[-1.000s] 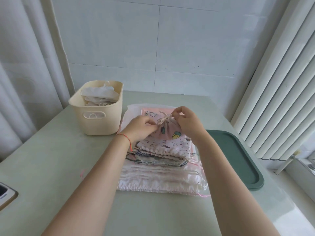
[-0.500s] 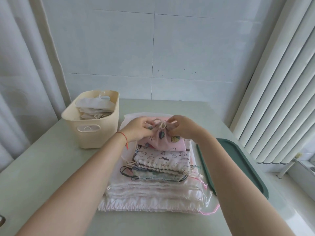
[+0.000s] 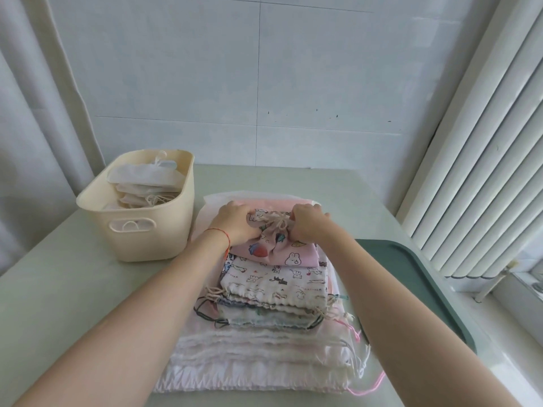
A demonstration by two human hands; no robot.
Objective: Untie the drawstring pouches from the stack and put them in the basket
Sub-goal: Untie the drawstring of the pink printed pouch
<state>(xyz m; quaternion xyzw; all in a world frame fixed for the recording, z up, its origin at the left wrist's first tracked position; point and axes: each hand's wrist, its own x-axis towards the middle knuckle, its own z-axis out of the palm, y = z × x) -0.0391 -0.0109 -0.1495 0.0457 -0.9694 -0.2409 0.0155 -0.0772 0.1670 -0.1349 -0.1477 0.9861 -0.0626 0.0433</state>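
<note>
A cream plastic basket [image 3: 152, 230] stands at the left of the pale green table [image 3: 58, 304], its long axis running away from the camera; it holds white cloth pouches [image 3: 147, 179], at least three layers visible, exact count not determinable. Just right of the basket lies one stack of drawstring pouches [image 3: 264, 342], widest at the bottom and narrowing upward, with loose cords trailing off both sides; the number of layers cannot be counted with confidence. On top of the stack rests one pink printed pouch [image 3: 282, 251], its gathered neck pointing away from the camera and its body extending toward the camera. The neck is closed by a beige drawstring knot [image 3: 279, 223]. The left hand [image 3: 235, 224], with a red cord on its wrist, has its fingers curled onto the pouch fabric at the left of the knot. The right hand [image 3: 311, 227] pinches the fabric at the right of the knot. At the far right one dark green tray [image 3: 411, 277] lies on the table, its near edge touching or just beside the stack.
</note>
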